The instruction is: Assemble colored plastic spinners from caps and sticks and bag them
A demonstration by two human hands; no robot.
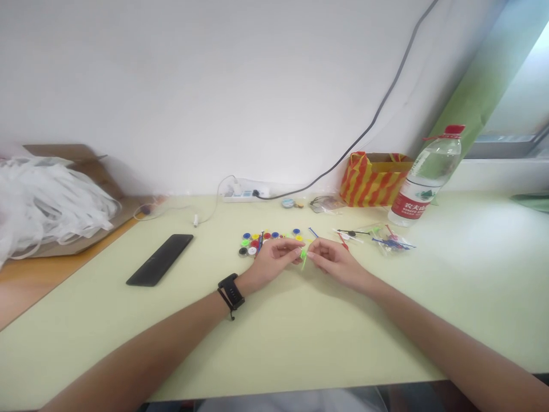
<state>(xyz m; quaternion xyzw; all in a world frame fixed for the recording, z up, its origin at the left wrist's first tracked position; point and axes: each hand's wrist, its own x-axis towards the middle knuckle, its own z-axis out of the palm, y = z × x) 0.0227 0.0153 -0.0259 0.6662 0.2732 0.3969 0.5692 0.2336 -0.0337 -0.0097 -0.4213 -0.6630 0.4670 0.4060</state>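
Left of one bottle (pixel 429 177) labelled "农夫山", the left hand (pixel 277 254) and right hand (pixel 338 263) pinch one green piece (pixel 304 255). One striped bag (pixel 364 183) stands beside the bottle.

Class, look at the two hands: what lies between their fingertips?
In the head view, a small bright green piece lies between the left hand and the right hand.

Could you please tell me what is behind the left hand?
Round pieces in various colours lie on the table behind the left hand. The hand covers part of that area; what lies there cannot be seen.
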